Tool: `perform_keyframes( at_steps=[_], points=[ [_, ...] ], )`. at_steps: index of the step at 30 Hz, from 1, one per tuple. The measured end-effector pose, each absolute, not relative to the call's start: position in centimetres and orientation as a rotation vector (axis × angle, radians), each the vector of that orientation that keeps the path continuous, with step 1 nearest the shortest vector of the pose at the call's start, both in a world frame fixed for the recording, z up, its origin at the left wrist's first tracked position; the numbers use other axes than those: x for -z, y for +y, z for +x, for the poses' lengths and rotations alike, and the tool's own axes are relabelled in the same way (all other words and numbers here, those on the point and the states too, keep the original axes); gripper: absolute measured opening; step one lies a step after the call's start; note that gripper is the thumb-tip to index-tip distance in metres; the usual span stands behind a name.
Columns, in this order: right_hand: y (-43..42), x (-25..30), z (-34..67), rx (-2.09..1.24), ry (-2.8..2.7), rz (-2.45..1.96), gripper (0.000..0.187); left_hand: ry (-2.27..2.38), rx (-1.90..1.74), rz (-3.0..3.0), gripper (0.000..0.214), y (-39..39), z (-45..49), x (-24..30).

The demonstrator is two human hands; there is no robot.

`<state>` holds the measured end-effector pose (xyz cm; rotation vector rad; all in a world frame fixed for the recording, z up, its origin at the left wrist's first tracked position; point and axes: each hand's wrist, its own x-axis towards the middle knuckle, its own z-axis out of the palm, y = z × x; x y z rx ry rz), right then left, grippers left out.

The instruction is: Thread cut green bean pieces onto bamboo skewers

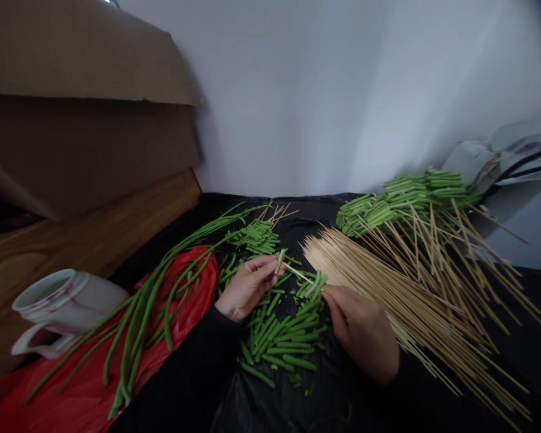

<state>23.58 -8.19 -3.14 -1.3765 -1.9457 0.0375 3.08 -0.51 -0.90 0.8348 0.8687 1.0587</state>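
My left hand (247, 285) pinches a short cut green bean piece (280, 260) between thumb and fingers. My right hand (360, 328) grips a thin bamboo skewer (300, 275) that carries several bean pieces (314, 285); its tip points at the piece in my left hand. Both hands hover over a heap of cut bean pieces (282, 343) on black plastic sheeting (324, 397).
Uncut long beans (144, 307) lie on a red plastic bag (85, 385) at the left. A white mug (58, 307) lies on its side beside them. A pile of bare skewers (415, 294) spreads to the right, with finished bean skewers (401, 198) behind. A cardboard box (81, 96) stands at upper left.
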Motion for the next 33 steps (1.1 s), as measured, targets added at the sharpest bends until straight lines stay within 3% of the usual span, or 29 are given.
perform_keyframes(
  at_steps=[33],
  points=[
    [-8.33, 3.72, 23.30, -0.035, -1.980, -1.338, 0.023, 0.867, -0.965, 0.746, 0.020, -0.76, 3.49, 1.53]
  ],
)
